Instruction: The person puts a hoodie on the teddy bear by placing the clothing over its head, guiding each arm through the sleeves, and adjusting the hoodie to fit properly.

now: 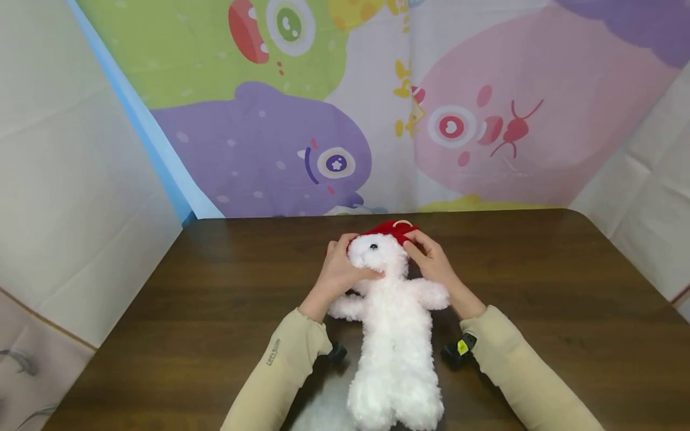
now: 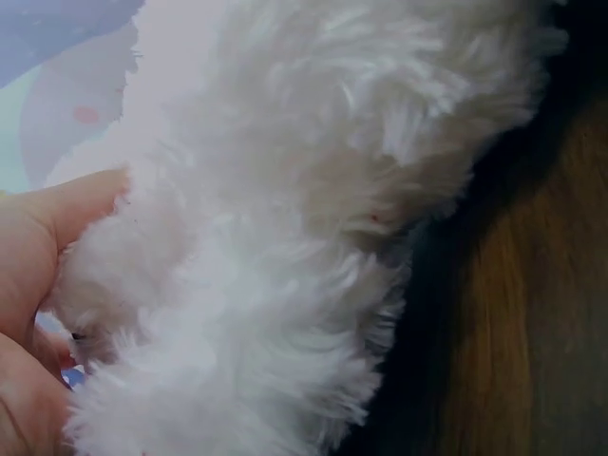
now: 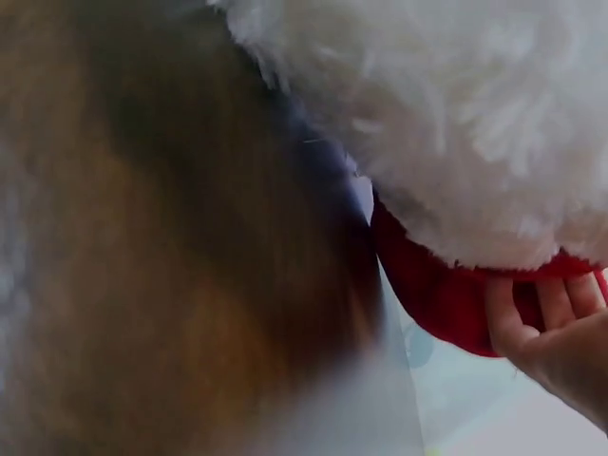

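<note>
A fluffy white plush toy (image 1: 396, 341) lies on its back in the middle of the table, its head toward the far edge and one dark eye showing. On top of the head is a red cap (image 1: 389, 227), part of it covered by fingers. My left hand (image 1: 341, 269) grips the side of the head, thumb across its lower part. With its fingers at the cap's right edge, my right hand (image 1: 433, 262) pinches the red cloth. The right wrist view shows these fingers on the cap (image 3: 437, 296); white fur (image 2: 256, 228) fills most of the left wrist view.
The dark wooden table (image 1: 215, 311) spreads out around the toy. A cloth printed with cartoon creatures (image 1: 269, 155) hangs behind the far edge. Pale panels (image 1: 70, 149) stand on both sides. Dark wrist devices (image 1: 458, 350) sit by the sleeves.
</note>
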The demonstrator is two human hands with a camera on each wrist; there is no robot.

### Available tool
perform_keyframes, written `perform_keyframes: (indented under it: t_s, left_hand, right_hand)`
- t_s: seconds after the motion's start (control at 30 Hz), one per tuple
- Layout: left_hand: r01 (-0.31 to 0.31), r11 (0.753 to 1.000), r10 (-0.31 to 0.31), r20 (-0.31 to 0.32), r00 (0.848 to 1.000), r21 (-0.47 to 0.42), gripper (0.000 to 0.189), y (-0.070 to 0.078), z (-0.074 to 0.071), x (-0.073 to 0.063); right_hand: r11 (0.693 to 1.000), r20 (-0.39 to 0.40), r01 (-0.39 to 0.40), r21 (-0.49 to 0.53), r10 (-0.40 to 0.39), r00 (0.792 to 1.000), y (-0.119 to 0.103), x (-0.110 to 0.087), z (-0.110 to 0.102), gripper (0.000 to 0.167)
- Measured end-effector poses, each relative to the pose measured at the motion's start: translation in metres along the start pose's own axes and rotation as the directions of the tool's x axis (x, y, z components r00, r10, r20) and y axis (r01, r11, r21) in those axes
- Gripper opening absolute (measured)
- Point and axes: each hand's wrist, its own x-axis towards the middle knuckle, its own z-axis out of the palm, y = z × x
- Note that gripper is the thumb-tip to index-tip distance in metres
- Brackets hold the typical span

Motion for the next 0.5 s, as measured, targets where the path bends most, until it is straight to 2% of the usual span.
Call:
perform_keyframes:
  t_s: [0.23,0.37,0.5]
  left_hand:
    - [0.006,1.000,-0.006,-0.028,1.000,0.004,0.104,0.001,0.003,0.000]
    - [0.001,1.000,0.000,-0.063,0.998,0.018,0.101,0.001,0.007,0.000]
    - [-0.024,0.999,0.028,-0.104,0.994,0.039,0.085,0.002,0.008,-0.002]
  right_hand:
    - [0.994,0.109,0.084,0.073,-0.092,0.990,0.002,-0.001,-0.005,0.015]
    - [0.989,0.207,0.103,0.106,-0.123,0.970,0.001,0.000,-0.009,0.012]
    - [0.994,0.306,0.020,0.105,-0.051,0.951,0.000,-0.001,-0.014,0.010]
